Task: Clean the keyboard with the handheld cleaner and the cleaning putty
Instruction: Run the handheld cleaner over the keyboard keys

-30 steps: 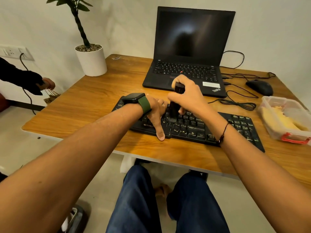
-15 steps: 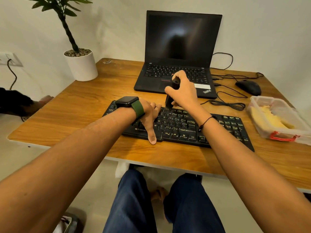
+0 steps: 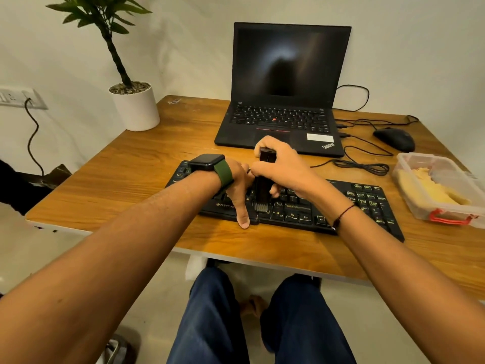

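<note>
Keyboard (image 3: 288, 208), black and stiff, flat across the frame's centre on the wooden desk (image 3: 131, 174), "ZEBRONI…" legible on its front lip and "Ctrl" on a key; probably light enough to skid, hence left hand (image 3: 237, 185) pressed flat on it, thumb down over the front edge. Handheld cleaner (image 3: 263, 179), a rigid black stick, upright, bristles on the keys, right hand (image 3: 286, 166) closed round its top. Farther right, yellow cleaning putty (image 3: 430, 187), likely soft, in a clear tub (image 3: 409, 164); beyond, laptop (image 3: 283, 101) marked "ThinkPad".
</note>
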